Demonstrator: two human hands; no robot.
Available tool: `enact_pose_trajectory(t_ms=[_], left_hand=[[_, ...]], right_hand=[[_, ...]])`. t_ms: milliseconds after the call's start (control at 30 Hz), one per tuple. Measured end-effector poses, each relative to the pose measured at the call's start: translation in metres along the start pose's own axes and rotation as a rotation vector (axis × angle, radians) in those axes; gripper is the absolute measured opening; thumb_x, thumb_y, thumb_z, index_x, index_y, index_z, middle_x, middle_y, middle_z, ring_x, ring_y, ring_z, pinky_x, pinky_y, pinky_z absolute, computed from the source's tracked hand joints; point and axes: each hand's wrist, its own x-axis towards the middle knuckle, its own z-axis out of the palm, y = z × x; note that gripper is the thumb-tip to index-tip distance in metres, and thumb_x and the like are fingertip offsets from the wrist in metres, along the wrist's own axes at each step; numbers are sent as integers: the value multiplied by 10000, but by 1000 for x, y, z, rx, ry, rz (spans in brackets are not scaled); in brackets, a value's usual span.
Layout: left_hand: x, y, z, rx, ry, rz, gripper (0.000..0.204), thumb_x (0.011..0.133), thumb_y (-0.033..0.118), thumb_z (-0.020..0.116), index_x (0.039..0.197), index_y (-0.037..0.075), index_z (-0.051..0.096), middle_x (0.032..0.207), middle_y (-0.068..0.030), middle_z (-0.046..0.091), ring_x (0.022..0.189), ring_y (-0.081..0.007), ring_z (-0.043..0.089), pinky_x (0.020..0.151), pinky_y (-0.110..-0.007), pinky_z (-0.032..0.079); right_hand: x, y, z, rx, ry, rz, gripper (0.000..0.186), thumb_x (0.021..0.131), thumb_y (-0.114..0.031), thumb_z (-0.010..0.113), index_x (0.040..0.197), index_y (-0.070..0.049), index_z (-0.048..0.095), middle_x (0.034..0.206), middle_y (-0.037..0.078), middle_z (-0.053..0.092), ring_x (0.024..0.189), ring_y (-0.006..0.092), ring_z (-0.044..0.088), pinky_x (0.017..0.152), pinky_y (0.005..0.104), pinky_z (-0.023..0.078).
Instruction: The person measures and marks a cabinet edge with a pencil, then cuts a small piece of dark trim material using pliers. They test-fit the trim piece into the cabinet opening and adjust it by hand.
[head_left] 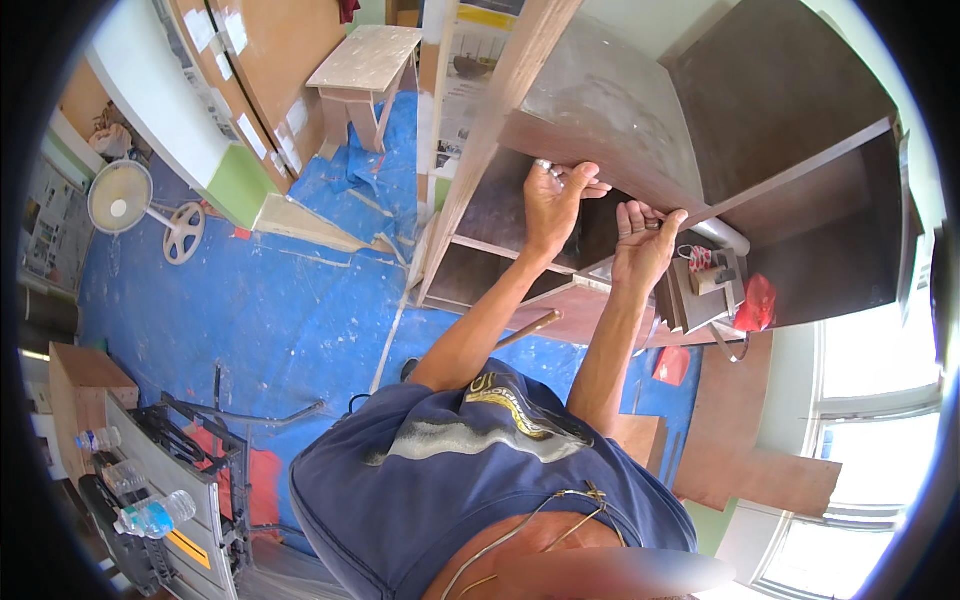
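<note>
A brown wooden panel [610,155] forms the front edge of a shelf in a dark brown cabinet [480,205]. At this panel's lower edge my left hand [558,205] is closed, its thumb along the edge and its fingers curled behind. Something small and whitish shows at its fingers, too small to name. To the right, my right hand [643,245] grips the same edge, thumb out and fingers bent upward. A ring shows on one of its fingers. Beside it lie a stack of boards [690,300], a pale roll [722,236] and a red plastic bag [757,303].
Blue sheeting [250,300] covers the floor. A small wooden table [365,60] stands at the far left, with a white fan [122,197] nearer. A folding workbench [185,500] carrying plastic bottles [157,513] is at lower left. Brown boards [740,440] lean by the windows.
</note>
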Motion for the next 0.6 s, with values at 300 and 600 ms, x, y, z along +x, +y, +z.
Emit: enact_pose_trajectory(t_ms=[300, 600], left_hand=[[-1, 1, -2, 64, 11, 85, 288, 1010, 110, 645, 1240, -3, 513, 1073, -101, 646, 890, -192, 702, 794, -371, 664], [-2, -1, 2, 131, -10, 107, 358, 1020, 135, 635, 1312, 20, 461, 1145, -130, 641, 903, -232, 726, 752, -363, 668]], right_hand=[[-2, 11, -1, 149, 18, 27, 392, 1047, -467, 553, 1147, -92, 605, 995, 41, 658, 939, 234, 699, 948, 492, 585], [-2, 13, 12, 145, 34, 0, 307, 1067, -425, 540, 1084, -121, 584, 988, 52, 679, 953, 239, 699, 886, 492, 583]])
